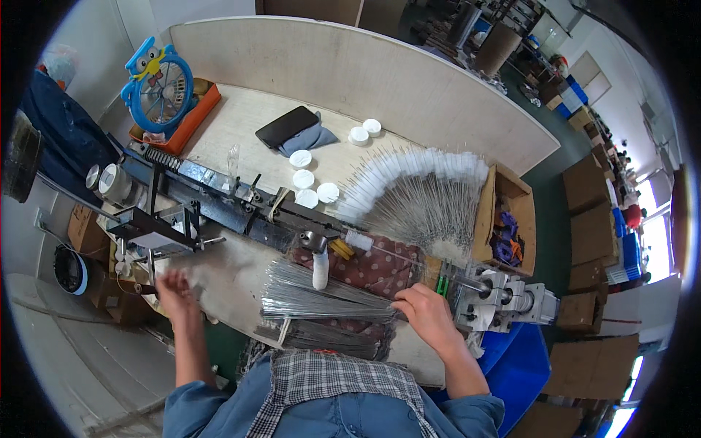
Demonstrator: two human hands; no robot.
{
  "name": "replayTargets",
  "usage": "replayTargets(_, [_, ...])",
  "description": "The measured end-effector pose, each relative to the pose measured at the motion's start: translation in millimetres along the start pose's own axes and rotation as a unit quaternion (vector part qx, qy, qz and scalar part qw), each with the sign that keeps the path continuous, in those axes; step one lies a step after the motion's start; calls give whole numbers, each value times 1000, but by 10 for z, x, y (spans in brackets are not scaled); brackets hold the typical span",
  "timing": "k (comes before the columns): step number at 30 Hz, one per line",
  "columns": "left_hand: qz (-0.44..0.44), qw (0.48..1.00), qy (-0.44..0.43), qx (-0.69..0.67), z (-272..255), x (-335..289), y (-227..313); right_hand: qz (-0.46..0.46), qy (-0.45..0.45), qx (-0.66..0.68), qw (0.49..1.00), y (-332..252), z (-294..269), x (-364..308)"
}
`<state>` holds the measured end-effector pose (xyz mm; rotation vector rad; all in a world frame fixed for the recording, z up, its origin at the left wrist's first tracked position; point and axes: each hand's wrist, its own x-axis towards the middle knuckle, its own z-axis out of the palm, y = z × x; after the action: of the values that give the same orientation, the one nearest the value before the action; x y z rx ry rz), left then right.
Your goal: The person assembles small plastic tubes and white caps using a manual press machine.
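At the left, my left hand [177, 293] is smeared by motion beside a dark crank handle [145, 289] below the machine; whether it touches the handle cannot be told. My right hand [426, 312] is closed, thumb and fingers pinched at the right ends of a bundle of thin metal wires [321, 293]. How many wires it grips is hidden. Above the bundle, a white-wrapped lever [320, 270] stands up from the long metal machine bed [281, 219]. A white-tipped brush [358, 239] lies in line with the bed, its wire pointing right.
A fan-shaped pile of white-tipped wire brushes [438, 190] lies at the back right, beside a wooden box [526, 197]. A motor unit [507, 299] stands at the right above a blue bin [522, 365]. Farther back are white round lids [303, 179], a phone [286, 127] and a blue fan [162, 95].
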<state>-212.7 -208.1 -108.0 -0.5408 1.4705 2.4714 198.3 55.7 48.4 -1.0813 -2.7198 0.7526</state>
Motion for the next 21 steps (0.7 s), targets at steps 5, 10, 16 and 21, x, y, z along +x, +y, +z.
replayTargets(5, [-263,941,-210,45,750,-1380,-534,-43,-13,-24,999,21,-43,-52])
replayTargets(10, [-161,845,-406,308,1478,-2183,-712,-24,-16,-82,996,8,15,-67])
replayTargets(16, [-567,754,-284,-168,2102,-2644,175,-18,-12,-136,991,-32,26,-83])
replayTargets(21, [-437,826,-352,56,1652,-2330,248,-33,-3,-182,983,-217,-228,-84])
